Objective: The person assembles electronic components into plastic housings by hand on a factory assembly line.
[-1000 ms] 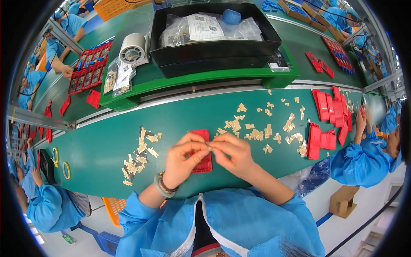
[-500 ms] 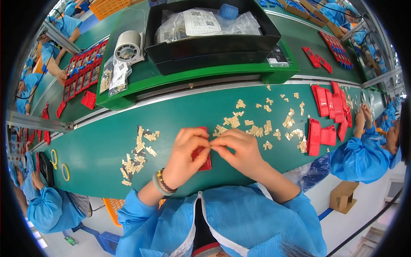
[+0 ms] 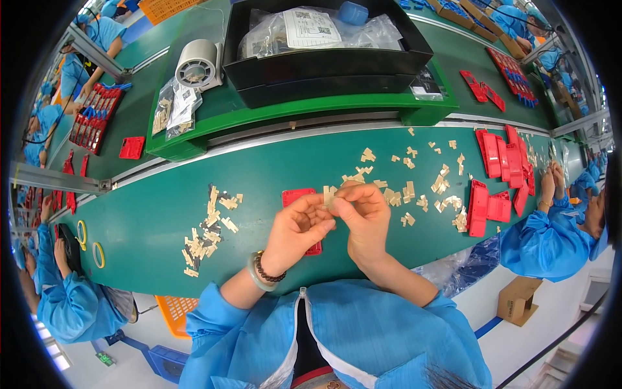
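Note:
Between the thumb and fingers of my right hand (image 3: 367, 223) is a small cream-coloured stepped piece (image 3: 329, 195), held upright. My left hand (image 3: 300, 230), with a bracelet and a bangle at its wrist, is close beside it. Its fingers are loosely curled and its thumb stands apart from them; the fingertips are near the piece's left edge. Under my hands a red plastic housing (image 3: 297, 196) lies on the green work surface (image 3: 272, 167), mostly hidden. More cream pieces (image 3: 408, 190) are scattered to the right, and a pile of cream and dark pieces (image 3: 210, 227) lies to the left.
Red housings (image 3: 478, 207) are stacked at the right, near a co-worker's hands (image 3: 552, 181). Ahead, a green raised shelf (image 3: 259, 121) carries a black box (image 3: 324, 76) of bagged parts and a small white fan (image 3: 197, 63). Two tape rolls (image 3: 98, 255) lie at the far left.
My hands have turned and risen slightly, and the cream piece now shows above my right fingertips. The left thumb has parted from its fingers. More of the red housing's top is uncovered.

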### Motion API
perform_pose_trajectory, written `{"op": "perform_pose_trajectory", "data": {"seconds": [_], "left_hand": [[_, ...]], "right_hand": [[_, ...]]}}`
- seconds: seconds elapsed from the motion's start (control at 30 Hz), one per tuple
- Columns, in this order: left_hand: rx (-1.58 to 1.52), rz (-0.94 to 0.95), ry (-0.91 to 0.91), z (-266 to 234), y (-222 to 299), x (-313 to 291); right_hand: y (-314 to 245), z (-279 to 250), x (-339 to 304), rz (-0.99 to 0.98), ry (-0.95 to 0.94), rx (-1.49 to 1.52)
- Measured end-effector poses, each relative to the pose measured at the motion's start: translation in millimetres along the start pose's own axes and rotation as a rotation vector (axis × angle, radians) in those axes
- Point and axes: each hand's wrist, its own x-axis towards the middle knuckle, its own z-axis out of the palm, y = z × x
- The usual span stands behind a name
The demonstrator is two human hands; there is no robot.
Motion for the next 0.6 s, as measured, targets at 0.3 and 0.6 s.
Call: {"op": "perform_pose_trajectory", "data": {"seconds": [0.3, 0.6], "left_hand": [[0.282, 0.066, -0.098, -28, -1, 2], [0.745, 0.440, -0.284, -31, 16, 14]], "right_hand": [[-16, -19, 18, -0.472, -0.324, -0.908], [-22, -27, 12, -0.327, -0.456, -0.835]]}}
